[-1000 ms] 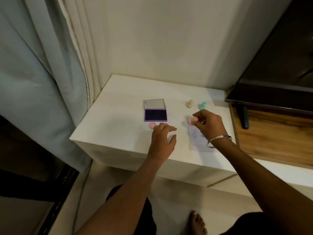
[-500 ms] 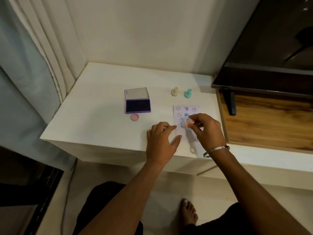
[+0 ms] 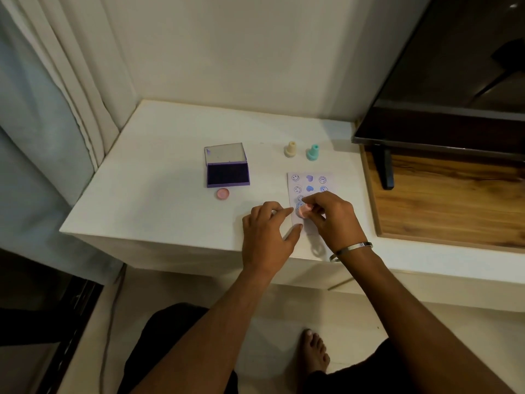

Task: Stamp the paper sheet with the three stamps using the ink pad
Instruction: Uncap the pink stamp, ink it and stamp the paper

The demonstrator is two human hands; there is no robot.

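A small paper sheet point(image 3: 309, 183) with several blue and purple stamp marks lies on the white table point(image 3: 159, 194). My right hand point(image 3: 332, 216) grips the pink stamp point(image 3: 302, 210) and holds it down on the sheet's lower left part. My left hand point(image 3: 267, 234) rests beside it, fingers spread, with fingertip and thumb touching the sheet's left edge. The open purple ink pad point(image 3: 227, 169) lies to the left, its clear lid tilted back. A pink stamp cap point(image 3: 222, 193) sits in front of it. The cream stamp point(image 3: 290, 149) and teal stamp point(image 3: 312, 152) stand upright behind the sheet.
A dark TV screen point(image 3: 454, 81) with its black foot point(image 3: 385, 172) stands on a wooden surface point(image 3: 443, 200) at the right. Curtains point(image 3: 51, 95) hang at the left. The table's front edge runs just under my wrists; my bare foot point(image 3: 312, 354) shows on the floor below.
My right hand carried the pink stamp from behind the sheet down onto its lower left part. My left hand slid right to the sheet's edge. The camera view shifted.
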